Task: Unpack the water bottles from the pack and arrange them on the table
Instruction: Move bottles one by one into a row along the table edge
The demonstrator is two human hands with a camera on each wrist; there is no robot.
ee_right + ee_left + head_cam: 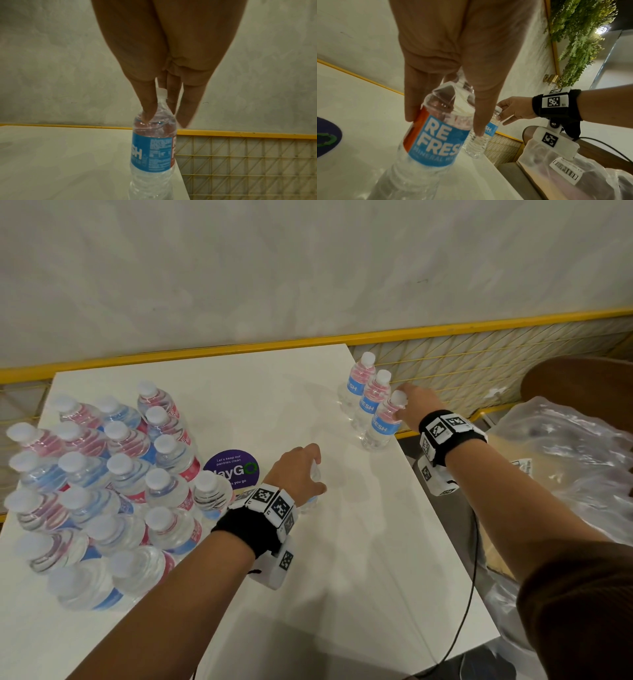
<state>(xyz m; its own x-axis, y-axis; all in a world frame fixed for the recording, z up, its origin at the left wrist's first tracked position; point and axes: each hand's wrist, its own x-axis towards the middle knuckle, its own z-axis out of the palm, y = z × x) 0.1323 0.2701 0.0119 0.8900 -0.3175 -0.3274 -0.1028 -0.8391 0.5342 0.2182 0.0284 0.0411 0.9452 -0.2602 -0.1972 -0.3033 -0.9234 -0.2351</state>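
Observation:
Several clear water bottles [102, 481] with white caps and blue-red labels stand bunched on the left of the white table [342, 559]. My left hand [308, 477] [444, 125] grips one bottle [436, 138] from above by its shoulder, near the table's middle; the hand hides most of that bottle [313, 503] in the head view. At the table's right edge, three bottles stand upright in a row. My right hand [402, 405] [165, 121] holds the nearest of them [383, 424] [152, 148] round its neck and cap, and it stands on the table.
A round purple sticker [233, 467] lies on the table beside the bunch. Crumpled clear plastic wrap [565, 460] sits off the table to the right. A yellow rail [445, 330] and wire mesh [462, 364] run behind, below a pale wall. The row stands close to the table's right edge.

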